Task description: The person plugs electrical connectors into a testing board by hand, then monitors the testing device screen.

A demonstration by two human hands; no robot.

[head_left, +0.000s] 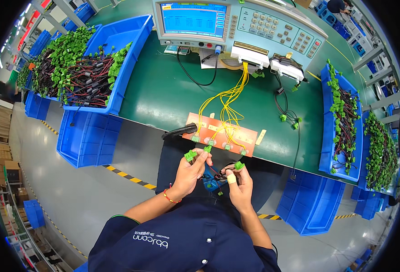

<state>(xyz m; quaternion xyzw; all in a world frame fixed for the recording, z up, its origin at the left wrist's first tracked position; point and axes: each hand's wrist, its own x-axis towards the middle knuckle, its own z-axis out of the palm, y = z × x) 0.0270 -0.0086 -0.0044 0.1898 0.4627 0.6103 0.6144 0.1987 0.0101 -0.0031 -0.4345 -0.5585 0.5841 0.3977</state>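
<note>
My left hand [190, 172] is closed on green plug connectors [190, 156] of a cable harness. One of them is at the thumb tip, just below a socket on the orange board; I cannot tell if they touch. In my right hand [240, 185], with tape round one finger, another green connector [239, 165] is pinched. Dark and red wires [216, 173] of the harness run between the hands, and a small green plug [220, 193] dangles below. At the bench edge lies the orange board [225, 131] with several green sockets [227, 147] fed by yellow wires [228, 106].
A tester with a lit screen [193, 20] stands at the back of the green bench [163, 86]. Blue trays of harnesses stand left [132, 59] and right [327, 136]. A black cable loop [179, 131] lies beside the board. Blue bins [86, 140] stand below.
</note>
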